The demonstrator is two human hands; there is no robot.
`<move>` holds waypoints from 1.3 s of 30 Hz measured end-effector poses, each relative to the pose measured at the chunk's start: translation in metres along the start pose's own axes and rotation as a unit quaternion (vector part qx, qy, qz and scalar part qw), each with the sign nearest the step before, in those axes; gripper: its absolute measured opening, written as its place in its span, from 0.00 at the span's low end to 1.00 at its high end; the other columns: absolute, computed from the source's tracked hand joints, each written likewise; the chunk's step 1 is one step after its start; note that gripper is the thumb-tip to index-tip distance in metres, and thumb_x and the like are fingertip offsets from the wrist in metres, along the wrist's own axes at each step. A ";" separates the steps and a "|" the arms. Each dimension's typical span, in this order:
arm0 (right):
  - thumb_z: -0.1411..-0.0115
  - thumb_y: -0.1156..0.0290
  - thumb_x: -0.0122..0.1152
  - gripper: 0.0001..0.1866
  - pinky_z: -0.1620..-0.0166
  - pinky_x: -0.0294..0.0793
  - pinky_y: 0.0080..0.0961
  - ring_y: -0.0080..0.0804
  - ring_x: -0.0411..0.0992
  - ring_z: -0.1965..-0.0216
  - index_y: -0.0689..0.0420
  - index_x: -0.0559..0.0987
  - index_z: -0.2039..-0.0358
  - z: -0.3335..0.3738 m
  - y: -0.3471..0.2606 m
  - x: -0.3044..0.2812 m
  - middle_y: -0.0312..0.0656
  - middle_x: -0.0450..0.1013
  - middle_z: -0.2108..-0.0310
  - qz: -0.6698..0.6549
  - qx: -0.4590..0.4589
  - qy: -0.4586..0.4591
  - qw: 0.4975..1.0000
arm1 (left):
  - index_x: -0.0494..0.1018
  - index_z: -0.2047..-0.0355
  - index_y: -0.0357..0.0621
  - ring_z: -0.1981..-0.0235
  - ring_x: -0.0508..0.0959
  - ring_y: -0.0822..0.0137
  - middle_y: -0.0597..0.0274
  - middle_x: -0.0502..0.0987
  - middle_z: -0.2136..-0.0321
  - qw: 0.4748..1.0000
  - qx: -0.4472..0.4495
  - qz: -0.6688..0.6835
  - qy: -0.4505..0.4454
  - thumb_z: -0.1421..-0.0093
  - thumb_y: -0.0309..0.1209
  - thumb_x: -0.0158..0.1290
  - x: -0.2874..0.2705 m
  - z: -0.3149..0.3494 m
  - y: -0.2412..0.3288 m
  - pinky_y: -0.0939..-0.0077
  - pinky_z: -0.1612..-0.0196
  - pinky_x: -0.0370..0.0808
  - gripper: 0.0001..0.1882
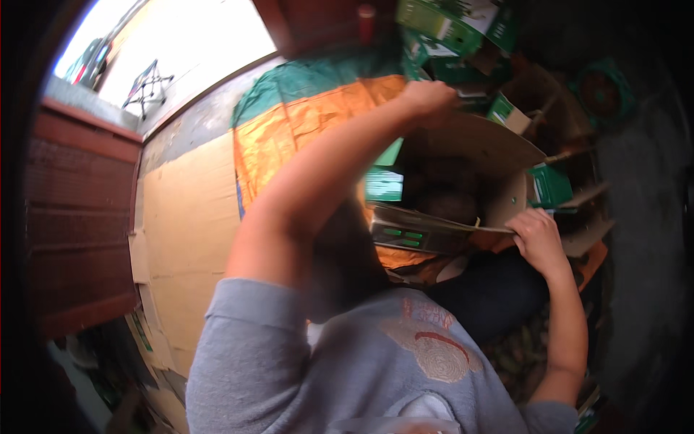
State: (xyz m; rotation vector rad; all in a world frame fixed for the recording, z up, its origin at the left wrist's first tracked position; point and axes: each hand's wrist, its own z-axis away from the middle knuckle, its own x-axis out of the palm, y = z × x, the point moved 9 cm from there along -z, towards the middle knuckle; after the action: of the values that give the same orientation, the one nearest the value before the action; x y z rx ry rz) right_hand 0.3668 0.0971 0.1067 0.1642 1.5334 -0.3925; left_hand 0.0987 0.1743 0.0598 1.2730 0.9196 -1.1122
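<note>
A large open cardboard box (488, 137) stands in front of me, its inside mostly in shadow. At its far side my left hand (431, 101) is closed by the rim, slightly blurred. My right hand (536, 235) pinches the near right corner, fingers curled over the edge. Below the near wall shows a dark panel with green marks (403, 237). Beside the box's left side is a small green and white carton (384, 185). Another green carton (551, 185) sits at the right, next to the box wall.
Several green and white cartons (448, 29) are piled at the back. An orange and green tarp (311, 94) spreads beneath, with flattened cardboard (189, 246) to the left. A reddish-brown door (83, 217) stands far left. A round green-framed object (603, 92) lies back right.
</note>
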 end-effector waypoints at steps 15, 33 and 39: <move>0.59 0.81 0.61 0.06 0.68 0.73 0.46 0.51 0.76 0.72 0.56 0.77 0.78 -0.089 -0.018 0.002 0.48 0.75 0.77 0.074 -0.055 -0.098 0.991 | 0.84 0.61 0.58 0.56 0.84 0.60 0.66 0.84 0.61 0.992 -0.064 0.037 0.104 0.39 0.34 0.54 -0.008 0.035 -0.050 0.66 0.61 0.79 0.10; 0.48 0.71 0.59 0.01 0.64 0.77 0.34 0.33 0.78 0.66 0.51 0.78 0.75 -0.293 -0.309 0.029 0.34 0.76 0.73 0.335 -0.406 -0.039 0.849 | 0.77 0.73 0.52 0.70 0.84 0.51 0.54 0.81 0.76 0.804 -0.413 0.023 0.428 0.48 0.28 0.54 -0.007 0.461 -0.267 0.55 0.66 0.80 0.04; 0.47 0.70 0.60 0.02 0.65 0.77 0.35 0.34 0.79 0.67 0.51 0.79 0.75 -0.255 -0.463 0.095 0.36 0.77 0.74 0.145 -0.530 0.015 0.835 | 0.81 0.63 0.56 0.70 0.83 0.52 0.55 0.82 0.73 0.820 -0.512 -0.104 0.234 0.40 0.35 0.56 0.010 0.669 -0.252 0.55 0.65 0.79 0.06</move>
State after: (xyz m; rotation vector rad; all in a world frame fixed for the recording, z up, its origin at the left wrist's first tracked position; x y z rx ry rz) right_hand -0.0347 -0.2574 0.0671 -0.4723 1.5239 0.7302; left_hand -0.1872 -0.4806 0.0565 0.5146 1.7445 -0.2799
